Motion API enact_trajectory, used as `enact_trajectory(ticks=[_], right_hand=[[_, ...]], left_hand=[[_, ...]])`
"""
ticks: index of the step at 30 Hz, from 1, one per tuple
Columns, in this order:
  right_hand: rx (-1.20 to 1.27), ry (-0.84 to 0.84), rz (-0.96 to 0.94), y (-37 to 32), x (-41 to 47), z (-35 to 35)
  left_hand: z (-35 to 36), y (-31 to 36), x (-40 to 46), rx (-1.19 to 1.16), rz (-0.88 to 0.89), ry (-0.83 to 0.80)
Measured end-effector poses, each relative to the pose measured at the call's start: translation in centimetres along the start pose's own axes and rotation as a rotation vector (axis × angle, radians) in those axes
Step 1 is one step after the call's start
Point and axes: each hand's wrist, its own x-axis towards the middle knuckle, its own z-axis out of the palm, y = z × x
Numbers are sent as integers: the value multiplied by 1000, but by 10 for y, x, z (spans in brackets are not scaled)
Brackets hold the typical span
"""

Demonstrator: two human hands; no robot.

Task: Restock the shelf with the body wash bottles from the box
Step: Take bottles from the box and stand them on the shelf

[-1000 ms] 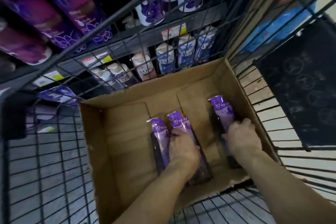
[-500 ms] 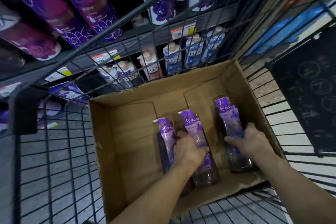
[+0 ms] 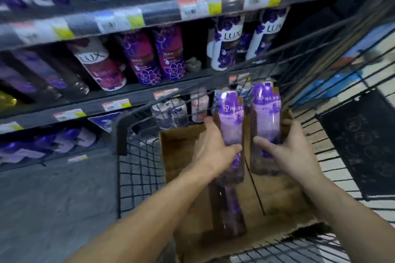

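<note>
Above the cardboard box [image 3: 181,145] in a wire cart [image 3: 139,168], two purple body wash bottles [image 3: 232,132] rise side by side, one gripped in the left hand [image 3: 210,151], the other in the right hand [image 3: 286,151]. A third bottle [image 3: 232,211] lies below at 6 o'clock. The stocked shelf [image 3: 132,94] waits at 11 o'clock; a single-handed grip on slick film could slip.

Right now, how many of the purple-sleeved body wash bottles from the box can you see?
3. One is gripped in the left hand, one in the right hand, both raised above the cardboard box. A third lies in the box below the left-hand bottle. The arms may hide more.
</note>
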Motion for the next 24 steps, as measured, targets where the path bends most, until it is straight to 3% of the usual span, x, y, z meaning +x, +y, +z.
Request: enact_trajectory(ticks=[6,12,24], right_hand=[[52,130,-189,-113,-61,28],[120,166,-364,-235,-130,72],[347,-38,-590,-474,-199,209]], left_hand=[[-136,-8,-34,-130,146,86],[-290,-57,-74,-193,293,207],[-550,-138,-129,-245,310,499]])
